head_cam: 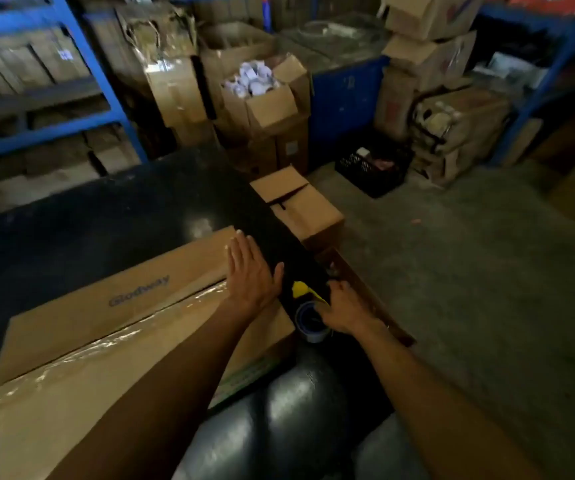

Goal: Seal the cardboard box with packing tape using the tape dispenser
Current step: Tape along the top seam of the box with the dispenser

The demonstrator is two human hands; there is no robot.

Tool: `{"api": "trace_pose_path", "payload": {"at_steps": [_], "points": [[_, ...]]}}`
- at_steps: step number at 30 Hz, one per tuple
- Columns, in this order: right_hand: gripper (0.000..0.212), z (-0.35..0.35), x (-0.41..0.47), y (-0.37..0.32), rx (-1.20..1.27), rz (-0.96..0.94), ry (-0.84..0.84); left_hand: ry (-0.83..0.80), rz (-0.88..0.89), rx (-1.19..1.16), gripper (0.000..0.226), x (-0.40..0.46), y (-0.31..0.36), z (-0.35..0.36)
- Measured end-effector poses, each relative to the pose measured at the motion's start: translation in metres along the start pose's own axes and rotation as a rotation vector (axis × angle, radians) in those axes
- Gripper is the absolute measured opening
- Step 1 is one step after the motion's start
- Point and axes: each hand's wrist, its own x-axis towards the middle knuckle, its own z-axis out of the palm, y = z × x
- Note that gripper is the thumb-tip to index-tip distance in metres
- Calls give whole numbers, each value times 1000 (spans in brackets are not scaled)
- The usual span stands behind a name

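Observation:
A long flat cardboard box [82,327] with dark lettering lies on a black table [106,209]. A strip of shiny clear tape [113,337] runs along its centre seam. My left hand [249,271] rests flat with fingers spread on the box's far right end, where the tape ends. My right hand [343,311] grips a tape dispenser [310,313] with a yellow part and a blue tape roll, held just past the box's right edge.
A small cardboard box [300,206] stands on the floor beside the table. A black plastic crate [372,164] sits further back. Stacked cartons [262,102] and blue shelving [82,64] fill the back wall. Grey concrete floor [469,254] lies to the right.

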Motion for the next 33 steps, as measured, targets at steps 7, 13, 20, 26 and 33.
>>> {"api": "trace_pose_path", "payload": {"at_steps": [7, 13, 20, 26, 33], "points": [[72, 37, 41, 16, -33, 39, -180, 11, -93, 25, 75, 7, 1, 35], [38, 15, 67, 18, 373, -2, -280, -11, -83, 79, 74, 6, -2, 37], [24, -39, 78, -15, 862, 115, -142, -59, -47, -161, 68, 7, -16, 23], [59, -83, 43, -73, 930, -342, 39, 52, -286, -1047, 51, 5, -30, -30], [58, -76, -3, -144, 435, -823, 281, -29, -430, -1872, 73, -39, -83, -110]]}}
